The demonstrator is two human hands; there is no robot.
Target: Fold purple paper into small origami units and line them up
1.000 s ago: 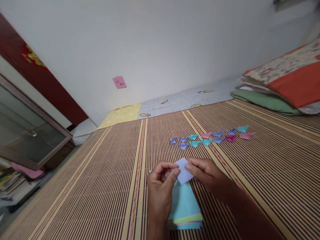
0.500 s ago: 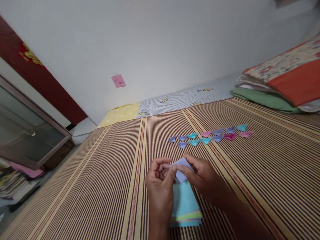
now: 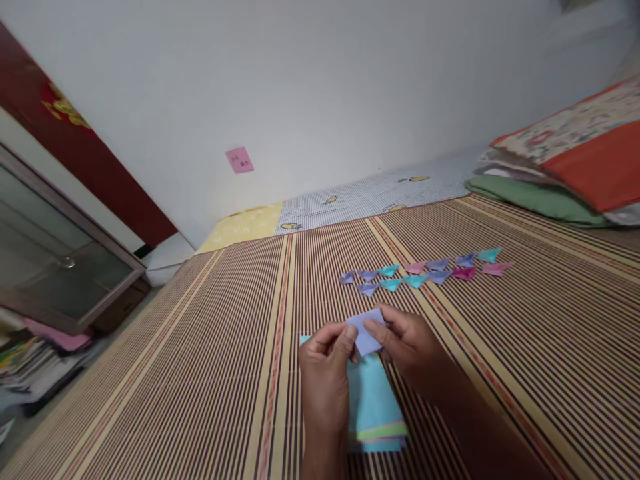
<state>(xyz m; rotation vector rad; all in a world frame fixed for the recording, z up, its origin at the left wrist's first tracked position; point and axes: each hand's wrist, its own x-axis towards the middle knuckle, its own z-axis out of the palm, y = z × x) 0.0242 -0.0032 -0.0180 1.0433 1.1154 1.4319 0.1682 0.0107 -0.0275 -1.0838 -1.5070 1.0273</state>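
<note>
Between my two hands is a small folded square of lavender paper (image 3: 369, 339), raised above the mat. My left hand (image 3: 327, 363) pinches its left edge between thumb and fingers. On the opposite side my right hand (image 3: 407, 343) grips it, thumb flat on the front face and fingers behind. Below the hands lies a stack of coloured paper sheets (image 3: 375, 400), light blue on top with green and other edges showing; my left hand and wrist cover part of it. Past my fingers sit two rows of small folded paper pieces (image 3: 415, 281) in purple, turquoise and pink.
A striped bamboo mat (image 3: 215, 373) covers the bed. Folded bedding (image 3: 590, 167) is piled at the right. A pink note (image 3: 240, 160) is stuck to the white wall. To the left are a glass-fronted cabinet (image 3: 60, 260) and stacked books (image 3: 30, 353).
The lavender paper has turned from a diamond angle to a squarer one. My left fingers have closed in on its edge, and my right thumb has shifted onto its face.
</note>
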